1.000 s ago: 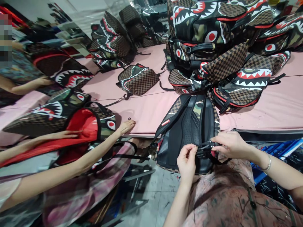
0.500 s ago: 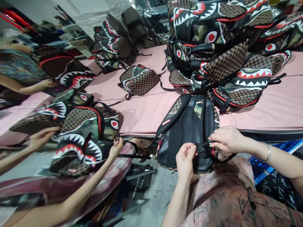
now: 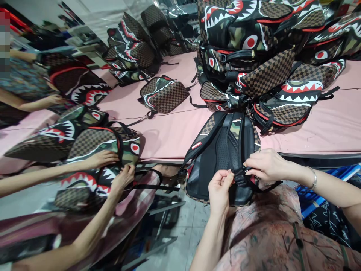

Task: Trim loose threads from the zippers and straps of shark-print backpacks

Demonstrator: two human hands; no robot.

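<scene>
A checkered and camouflage backpack (image 3: 220, 150) leans on the pink table's front edge and my lap, its black padded back and shoulder straps facing up. My left hand (image 3: 221, 188) pinches thumb against fingers over the lower back panel, at the end of a thin black strap. Close to its right, my right hand (image 3: 265, 165) is closed on a small black buckle (image 3: 244, 169) at the lower end of a shoulder strap. Its fingers partly cover the buckle. A silver bracelet (image 3: 314, 177) circles my right wrist.
Stacked shark-mouth backpacks (image 3: 237, 34) stand behind on the pink table (image 3: 169, 131), with one checkered bag (image 3: 166, 94) left of them. At left, a co-worker's hands (image 3: 121, 178) handle another backpack (image 3: 93, 143). Blue metal bars (image 3: 332, 188) show at lower right.
My right hand has shifted slightly left with the buckle, closer to my left hand. The co-worker's hands have moved together over their backpack.
</scene>
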